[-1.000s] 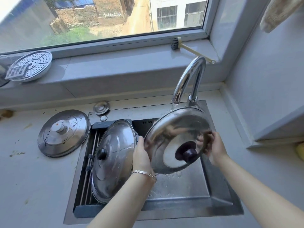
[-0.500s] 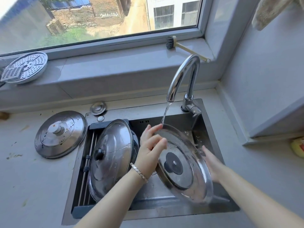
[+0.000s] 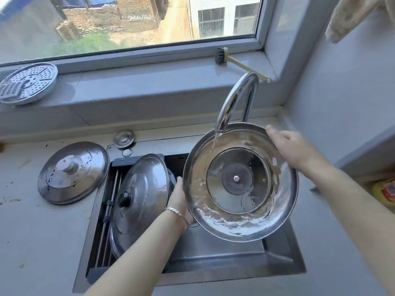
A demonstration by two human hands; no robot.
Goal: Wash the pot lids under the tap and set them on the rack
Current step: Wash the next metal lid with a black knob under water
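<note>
Lids: 3.
Held lid (image 3: 239,223): underside up, tilted, over sink (image 3: 213,259), under tap (image 3: 235,99); water running onto upper-left rim.
Second lid (image 3: 139,193): knob up, leaning on rack (image 3: 111,201) at sink's left.
Third lid (image 3: 72,171): flat on table (image 3: 42,242), left of sink.
Hands: 2.
Left hand (image 3: 179,199): grips held lid's left rim, fingers hidden behind.
Right hand (image 3: 292,146): fingers straight, laid at upper-right rim, blurred.
Tap: 1.
Sill (image 3: 149,82): 1 steamer plate (image 3: 27,82), 1 brush (image 3: 222,56).
Small disc (image 3: 124,138): 1, on table behind sink.
</note>
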